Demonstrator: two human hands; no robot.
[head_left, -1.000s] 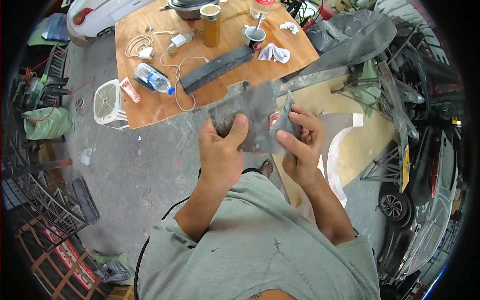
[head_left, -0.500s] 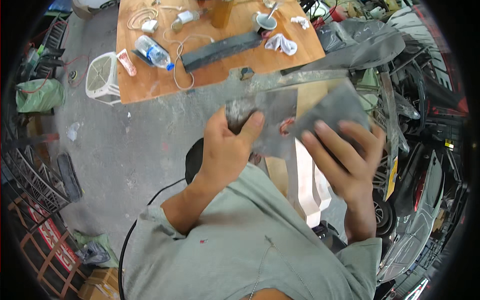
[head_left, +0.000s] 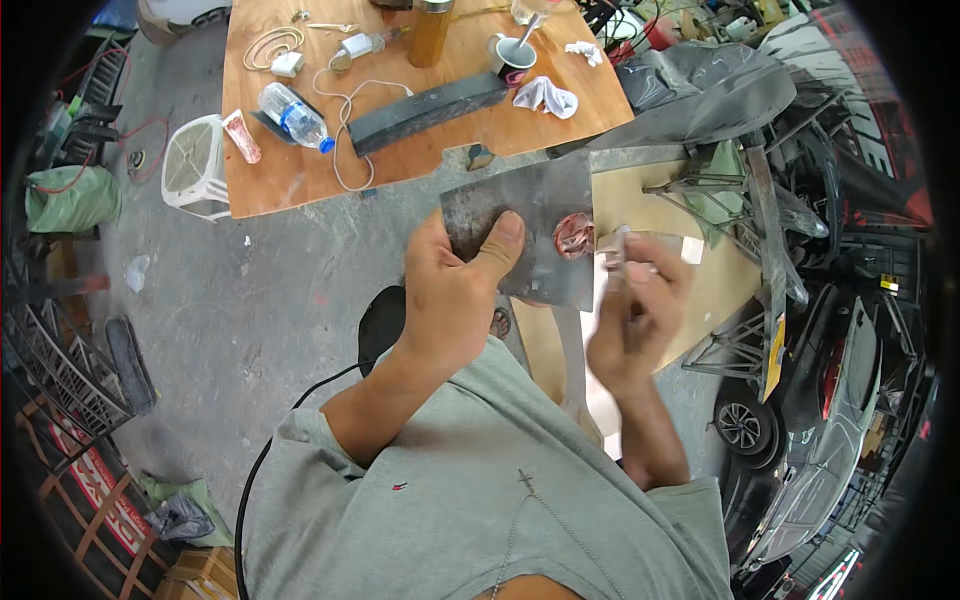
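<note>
Grey, smudged and flat, a plate [head_left: 500, 200] sits near the middle of the view, its face turned up toward the camera. The left hand [head_left: 452, 290] grips it from its 7 o'clock side, thumb pressed on the upper face and the other fingers mostly hidden beneath. A reddish, streaky dab of paste [head_left: 574, 236] lies on the plate near its 3 o'clock edge.

At 4 o'clock from the plate, the right hand [head_left: 640, 300] is narrow, fingers curled; it seems to pinch a thin sheet [head_left: 624, 252] seen edge-on, though blur softens the outline. This hand stands just beside the plate, near the paste.

At 11 o'clock is a wooden table [head_left: 310, 185] bearing a long dark block [head_left: 430, 115], with a clear bottle [head_left: 295, 118] at 10. A mug [head_left: 512, 58] and a crumpled white cloth [head_left: 547, 97] sit at 12. A beige board [head_left: 725, 285] lies at 3 o'clock, a car wheel [head_left: 743, 428] between 4 and 5.
</note>
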